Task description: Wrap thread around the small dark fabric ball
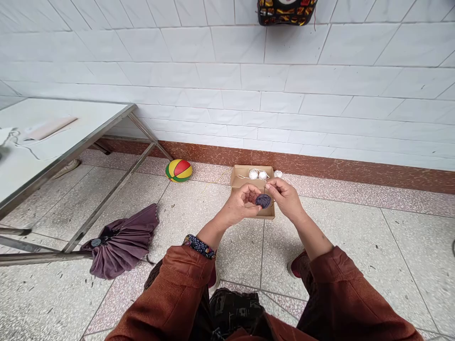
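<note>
A small ball of dark purple yarn [263, 201] is held in my left hand [239, 204], fingers and thumb curved around its left side. Just right of it, my right hand [284, 195] pinches a dark strand of yarn [265, 188] between thumb and fingertips. Beneath both hands a shallow cardboard box [236, 174] sits on the floor, partly hidden by them. Inside it lie two white yarn balls [253, 174] with a loose white strand. Another white yarn ball [278, 174] shows just beyond the box's right edge.
A red, yellow and green ball [178, 170] rests on the floor by the table [103, 111] at left. Below that table's edge lies a folded purple umbrella [124, 241]. The tiled wall [227, 76] rises behind the box. A patterned bag [286, 12] hangs high up.
</note>
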